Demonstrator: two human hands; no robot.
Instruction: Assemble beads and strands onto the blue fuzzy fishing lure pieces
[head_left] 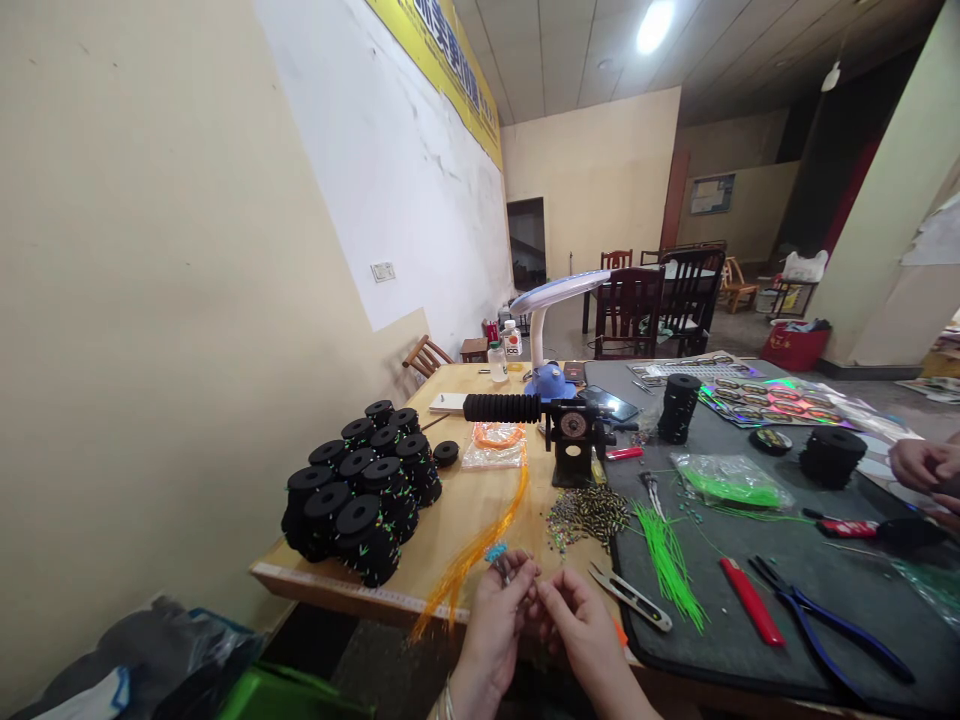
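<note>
My left hand [495, 615] and my right hand [576, 622] meet above the table's front edge, fingers pinched closed. What lies between their fingertips is too small to make out. A small bright-blue cluster [495, 552] shows at the fingertips of my left hand; I cannot tell whether it is held. Orange strands [465, 570] trail over the table edge beside that hand. Just beyond both hands lies a heap of small dark and gold pieces [596, 513]. Thread snips [632, 598] lie to the right of my right hand.
Stacked black foam spools [360, 525] stand at the left. A black winding device [574, 440] and a desk lamp [551, 380] stand ahead. On the grey mat are green strands [671, 570], a red-handled tool [752, 602] and pliers [817, 615]. Another person's hand [922, 463] is at right.
</note>
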